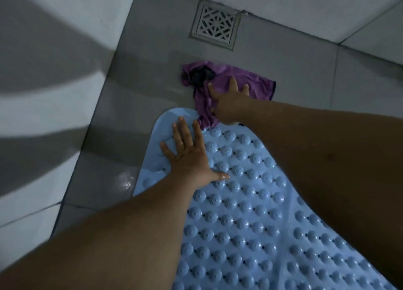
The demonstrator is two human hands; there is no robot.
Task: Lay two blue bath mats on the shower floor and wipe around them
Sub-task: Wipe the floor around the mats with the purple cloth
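Note:
A blue bath mat (239,202) with rows of round bumps lies on the grey shower floor (141,76), its rounded end pointing toward the far wall. My left hand (187,154) lies flat on the mat's left far corner, fingers spread. My right hand (229,100) presses flat on a purple cloth (257,82) on the tiles just beyond the mat's end. Part of the cloth overlaps the mat's edge. A dark patch shows in the cloth's bunched far-left end. My right forearm hides the mat's right side. Only one mat is in view.
A square metal drain grate (216,24) sits in the floor by the far wall, beyond the cloth. White tiled walls (54,93) close the floor in on the left and at the back. A wet, shiny patch (125,181) lies left of the mat.

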